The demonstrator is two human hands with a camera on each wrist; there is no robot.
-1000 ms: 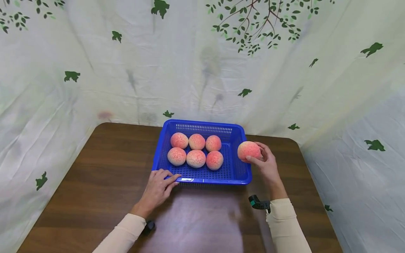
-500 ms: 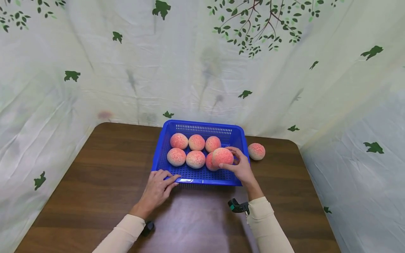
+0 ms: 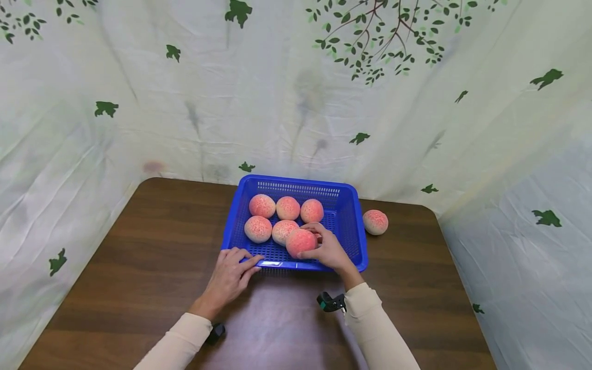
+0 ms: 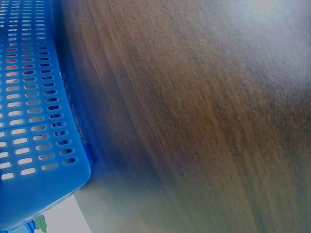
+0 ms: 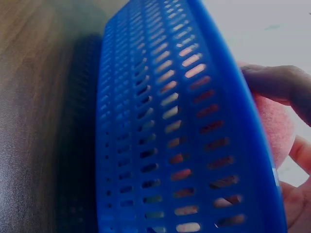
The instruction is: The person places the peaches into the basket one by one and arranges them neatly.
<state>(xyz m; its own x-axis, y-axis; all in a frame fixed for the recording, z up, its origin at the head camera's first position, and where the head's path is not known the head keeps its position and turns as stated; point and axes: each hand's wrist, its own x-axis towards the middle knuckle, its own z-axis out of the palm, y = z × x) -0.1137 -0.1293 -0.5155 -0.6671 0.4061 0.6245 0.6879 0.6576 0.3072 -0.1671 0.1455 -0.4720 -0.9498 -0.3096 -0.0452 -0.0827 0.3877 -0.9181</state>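
A blue perforated plastic basket [image 3: 344,191] stands on the table with several pink-and-cream peaches [image 3: 262,206] in two rows inside. My right hand [image 3: 329,251] grips another peach [image 3: 301,243] by its side, thumb in front, over the front row near the basket's front rim. Behind that hand, one front-row peach is mostly hidden. At the front left corner, my left hand [image 3: 229,273] holds the basket rim between thumb and fingers. In the right wrist view, fingers [image 5: 279,82] lie around the held peach [image 5: 274,126], partly behind the basket wall [image 5: 160,121].
One more peach [image 3: 375,222] lies on the brown wooden table [image 3: 139,288], just right of the basket. A pale curtain [image 3: 273,103] printed with green leaves hangs behind the table and along both sides.
My right hand has carried its peach leftward from the basket's right rim to above the front row. The peach outside came into view as the hand moved off. My left hand stays put.
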